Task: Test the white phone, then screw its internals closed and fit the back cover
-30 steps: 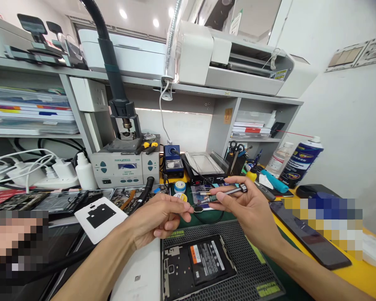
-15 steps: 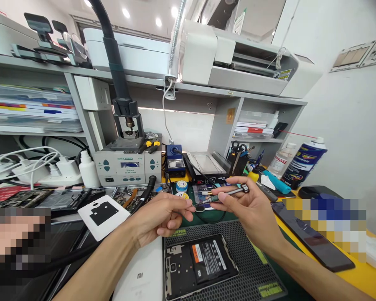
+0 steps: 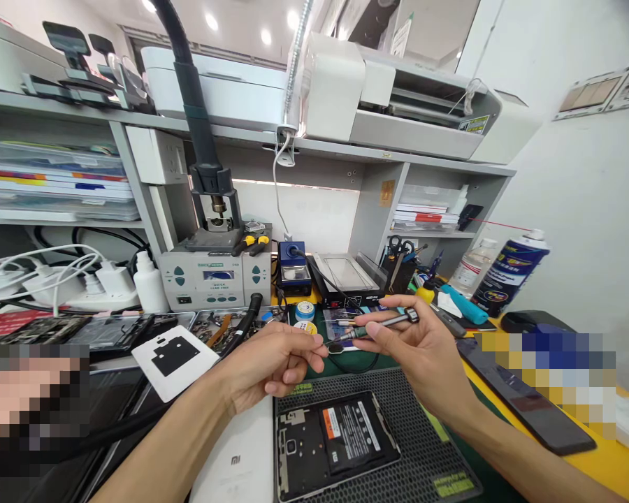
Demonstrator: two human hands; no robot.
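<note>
My right hand grips a slim precision screwdriver near its handle, tip pointing left. At that tip, the thumb and forefinger of my left hand are pinched together; anything small between them is hidden. Below both hands lies an opened phone, its back off and its black battery with an orange label showing. It rests on a dark perforated pad. A white phone back cover with a logo lies left of the pad, partly under my left forearm.
Behind stand a hot air station, a soldering iron station and a flat heating plate. A parts tray and a white card lie left. To the right are a dark phone and a spray can.
The view has shifted very slightly. Both hands and the screwdriver keep nearly the same pose, and the phone lies unmoved on the pad.
</note>
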